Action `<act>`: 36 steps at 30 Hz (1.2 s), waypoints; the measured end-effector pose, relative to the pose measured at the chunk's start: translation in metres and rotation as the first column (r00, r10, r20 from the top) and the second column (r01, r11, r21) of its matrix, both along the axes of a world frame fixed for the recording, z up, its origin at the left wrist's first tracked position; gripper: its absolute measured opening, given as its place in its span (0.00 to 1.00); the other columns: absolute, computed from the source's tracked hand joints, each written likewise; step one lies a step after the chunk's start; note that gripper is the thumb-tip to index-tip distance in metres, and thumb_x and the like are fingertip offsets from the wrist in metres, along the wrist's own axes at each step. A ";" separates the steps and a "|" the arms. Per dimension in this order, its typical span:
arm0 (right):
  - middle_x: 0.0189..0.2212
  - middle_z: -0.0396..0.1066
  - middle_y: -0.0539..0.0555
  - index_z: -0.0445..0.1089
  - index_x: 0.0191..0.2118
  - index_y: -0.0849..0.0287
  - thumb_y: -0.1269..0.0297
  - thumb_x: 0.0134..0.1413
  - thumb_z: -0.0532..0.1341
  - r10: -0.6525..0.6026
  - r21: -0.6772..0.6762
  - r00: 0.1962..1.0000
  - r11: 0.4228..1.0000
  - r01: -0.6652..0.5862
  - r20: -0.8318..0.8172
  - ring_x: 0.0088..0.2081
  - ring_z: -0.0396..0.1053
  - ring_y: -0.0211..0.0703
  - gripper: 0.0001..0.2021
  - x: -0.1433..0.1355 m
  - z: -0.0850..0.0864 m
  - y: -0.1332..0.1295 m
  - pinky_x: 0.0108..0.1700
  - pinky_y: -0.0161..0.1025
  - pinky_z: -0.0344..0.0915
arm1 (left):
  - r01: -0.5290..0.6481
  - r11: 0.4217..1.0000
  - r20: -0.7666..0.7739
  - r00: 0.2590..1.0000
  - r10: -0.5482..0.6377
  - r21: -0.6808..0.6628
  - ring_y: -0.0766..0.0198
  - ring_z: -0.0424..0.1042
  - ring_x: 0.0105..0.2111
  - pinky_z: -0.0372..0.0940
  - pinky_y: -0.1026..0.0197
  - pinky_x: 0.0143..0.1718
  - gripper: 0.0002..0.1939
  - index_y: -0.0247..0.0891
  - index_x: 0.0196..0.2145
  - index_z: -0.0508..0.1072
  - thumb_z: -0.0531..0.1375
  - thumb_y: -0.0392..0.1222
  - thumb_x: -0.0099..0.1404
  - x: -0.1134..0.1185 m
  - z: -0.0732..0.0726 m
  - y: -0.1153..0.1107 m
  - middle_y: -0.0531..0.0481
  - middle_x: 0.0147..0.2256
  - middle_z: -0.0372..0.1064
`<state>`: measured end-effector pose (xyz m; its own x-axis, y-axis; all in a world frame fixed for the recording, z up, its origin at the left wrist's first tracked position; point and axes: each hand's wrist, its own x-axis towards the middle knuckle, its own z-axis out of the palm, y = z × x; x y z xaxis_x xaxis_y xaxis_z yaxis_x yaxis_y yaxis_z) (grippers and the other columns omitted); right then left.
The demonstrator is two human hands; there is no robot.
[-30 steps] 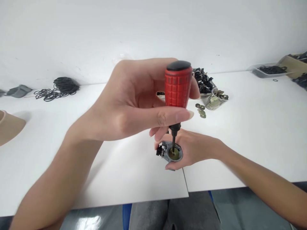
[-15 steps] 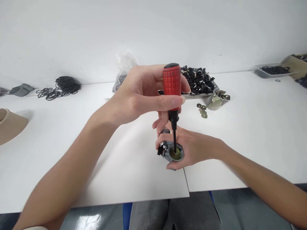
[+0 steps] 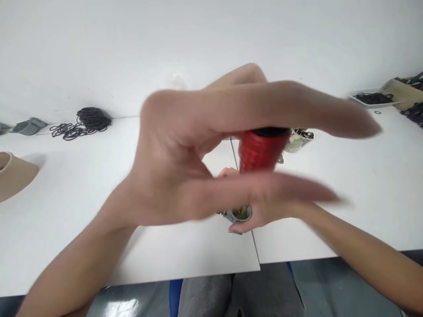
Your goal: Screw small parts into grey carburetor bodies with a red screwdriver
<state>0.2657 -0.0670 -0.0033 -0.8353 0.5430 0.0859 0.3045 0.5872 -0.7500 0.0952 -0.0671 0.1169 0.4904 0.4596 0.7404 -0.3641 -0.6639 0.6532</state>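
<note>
Close to the camera and blurred, my left hand has its fingers and thumb around the red handle of a screwdriver. The handle's black end shows under the forefinger; the shaft and tip are hidden behind the thumb. Lower down, my right hand is wrapped round a small grey metal carburetor above the table. A brass-coloured disc sits inside its round bore. My left hand covers the upper part of the carburetor and some right-hand fingers. Whether the screwdriver touches the disc is hidden.
Beyond my hands stands a clear cup of metal discs. Black rubber rings lie at the back left, near a grey holder and a beige container. A clear tray of black rings is at the back right.
My left hand has lifted the screwdriver up toward the camera, now covering the tray of black clips. The right hand and carburetor have stayed nearly in place.
</note>
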 end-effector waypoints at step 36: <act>0.40 0.72 0.45 0.75 0.45 0.44 0.57 0.63 0.60 -0.331 0.506 0.929 0.780 0.369 -0.169 0.40 0.73 0.36 0.08 0.029 0.160 -0.005 0.38 0.34 0.73 | -0.157 0.955 -0.154 0.981 0.120 -0.253 0.56 0.80 0.36 0.78 0.50 0.42 0.23 0.42 0.56 0.69 0.65 0.37 0.63 -0.023 -0.016 0.003 0.50 0.35 0.78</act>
<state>0.2951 -0.0721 0.1569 -0.5782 0.6538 0.4881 0.5265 0.7560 -0.3890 0.0717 -0.0642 0.1008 0.4952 0.6994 0.5154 -0.1766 -0.4997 0.8480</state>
